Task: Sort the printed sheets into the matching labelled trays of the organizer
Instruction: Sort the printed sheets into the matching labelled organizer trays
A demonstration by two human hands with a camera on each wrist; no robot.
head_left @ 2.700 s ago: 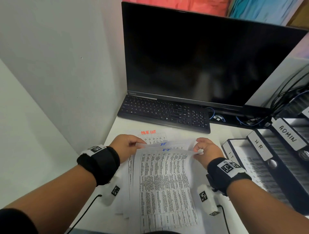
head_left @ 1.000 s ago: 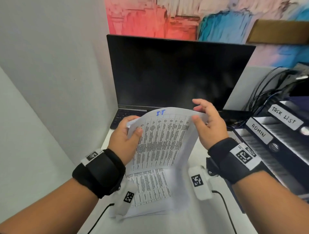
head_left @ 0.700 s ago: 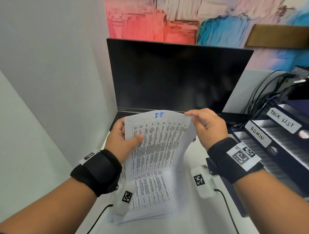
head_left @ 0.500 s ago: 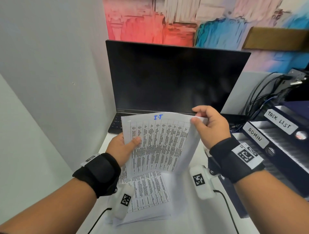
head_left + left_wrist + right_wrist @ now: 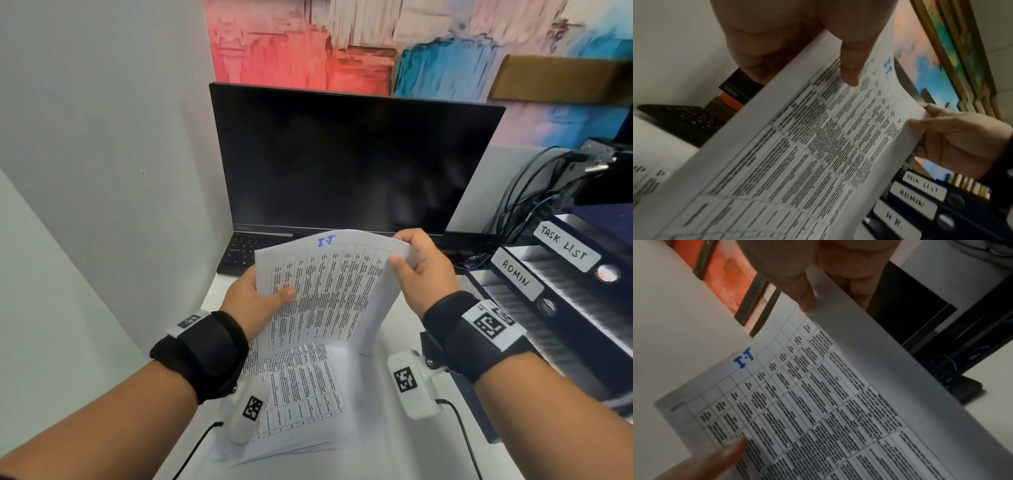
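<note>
Sheet: white printed sheet filled with a table of small black text and marked "I-T" in blue at its top edge; you hold it raised above the desk, in front of the monitor.
Sheet axis: long axis runs from the near bottom edge up and away to the far top edge; the printed face is towards you, and the right side curls back.
Left hand: your left hand grips the sheet's left edge, thumb on the printed face, fingers hidden behind the paper.
Right hand: your right hand pinches the top right corner, thumb in front, fingers curled over the back.
Stack: pile of white printed sheets lies flat on the white desk, beneath the raised sheet, near you.
Organizer: dark blue stepped tray organizer stands at the right, just beside your right wrist; white handwritten labels read "TASK LIST" on the far tray and "ADMIN" nearer; the left wrist view also shows "H R." below these.
Behind: black blank monitor and black keyboard lie beyond the sheet; dark cables hang at far right.
</note>
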